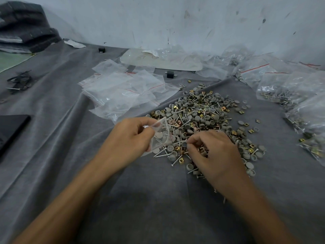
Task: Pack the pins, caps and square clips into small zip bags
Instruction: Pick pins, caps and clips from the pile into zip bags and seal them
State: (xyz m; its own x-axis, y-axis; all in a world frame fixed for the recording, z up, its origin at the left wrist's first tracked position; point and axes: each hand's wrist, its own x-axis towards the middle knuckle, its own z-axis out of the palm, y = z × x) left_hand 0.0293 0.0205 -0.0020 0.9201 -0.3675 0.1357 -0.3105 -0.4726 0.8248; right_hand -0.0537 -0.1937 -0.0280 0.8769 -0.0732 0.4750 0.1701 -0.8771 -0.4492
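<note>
Just now the person is sitting over a grey cloth (158, 199) and working at a loose pile (202, 113) of grey caps (190, 166), thin metal pins (161, 154) and brassy square clips (181, 161). The left hand (130, 136) is pinching a small zip bag (161, 136) by its upper edge between thumb and fingertips, holding it at the near left edge of the pile; a few grey caps are showing through the clear plastic. The right hand (214, 152) is resting on the near side of the pile, just beside the bag, with its fingers curled and thumb and forefinger drawn together. Whether anything is lying between them cannot be told.

Behind the left hand a heap of empty zip bags (123, 90) is lying flat on the cloth. Filled bags (290, 92) are crowding the right edge, near the scuffed pale wall (193, 23).
</note>
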